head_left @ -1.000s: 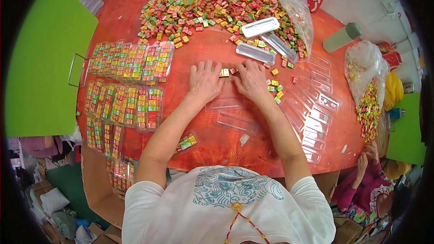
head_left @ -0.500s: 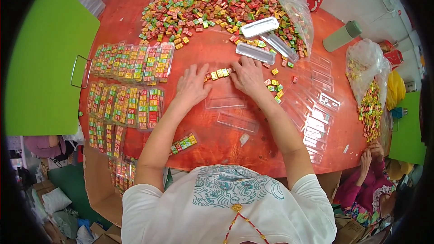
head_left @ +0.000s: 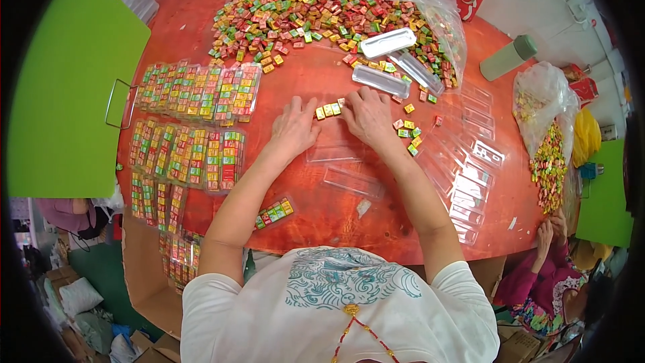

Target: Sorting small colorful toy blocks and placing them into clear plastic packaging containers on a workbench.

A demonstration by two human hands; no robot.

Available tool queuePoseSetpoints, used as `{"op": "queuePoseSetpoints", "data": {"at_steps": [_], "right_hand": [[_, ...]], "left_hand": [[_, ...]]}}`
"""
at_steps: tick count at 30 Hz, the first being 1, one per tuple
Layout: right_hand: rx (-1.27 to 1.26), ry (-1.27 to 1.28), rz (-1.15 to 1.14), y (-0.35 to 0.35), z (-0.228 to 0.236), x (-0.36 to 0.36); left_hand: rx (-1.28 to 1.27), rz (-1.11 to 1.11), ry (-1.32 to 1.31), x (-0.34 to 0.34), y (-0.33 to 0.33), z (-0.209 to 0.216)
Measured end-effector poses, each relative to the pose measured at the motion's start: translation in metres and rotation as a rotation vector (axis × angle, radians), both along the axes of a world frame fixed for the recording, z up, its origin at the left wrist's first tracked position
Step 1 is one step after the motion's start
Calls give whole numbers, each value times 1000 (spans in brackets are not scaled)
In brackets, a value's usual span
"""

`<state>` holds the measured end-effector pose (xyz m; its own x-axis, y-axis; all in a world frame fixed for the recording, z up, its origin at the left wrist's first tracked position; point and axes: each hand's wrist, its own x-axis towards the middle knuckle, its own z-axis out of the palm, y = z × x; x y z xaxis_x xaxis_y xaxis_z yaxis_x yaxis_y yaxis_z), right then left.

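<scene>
My left hand and my right hand face each other at the middle of the table, palms down with fingers bent. Between them lies a short row of small square packs, yellow with a reddish one at the right end, like wrapped sweets. The left fingertips touch the row's left end and the right fingers cover its right end. Just below the hands lies a clear plastic tray, with another clear tray nearer me. A few loose packs sit right of my right hand.
A big heap of packs spills from a clear bag at the back. White trays rest on it. Filled trays stand in rows at left; clear trays overlap at right. A bottle and a co-worker's hands are further right.
My left hand has shifted right, closer to my right hand. Less of the row shows between them. My right hand has barely moved.
</scene>
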<state>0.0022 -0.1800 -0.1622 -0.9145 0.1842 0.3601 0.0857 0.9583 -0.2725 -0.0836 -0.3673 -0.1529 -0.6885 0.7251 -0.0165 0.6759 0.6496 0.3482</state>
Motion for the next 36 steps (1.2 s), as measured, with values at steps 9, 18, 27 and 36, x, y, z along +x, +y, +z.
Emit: {"op": "queuePoseSetpoints", "data": {"at_steps": [9, 18, 27, 36], "right_hand": [[-77, -67, 335, 7, -12, -20], [-144, -39, 207, -11, -4, 13], [-174, -67, 103, -47, 4, 89], [-156, -30, 85, -41, -4, 106]], "left_hand": [[80, -65, 55, -4, 12, -17], [98, -129, 61, 10, 6, -7], [154, -252, 97, 63, -22, -8], [53, -215, 100, 76, -43, -10]]}}
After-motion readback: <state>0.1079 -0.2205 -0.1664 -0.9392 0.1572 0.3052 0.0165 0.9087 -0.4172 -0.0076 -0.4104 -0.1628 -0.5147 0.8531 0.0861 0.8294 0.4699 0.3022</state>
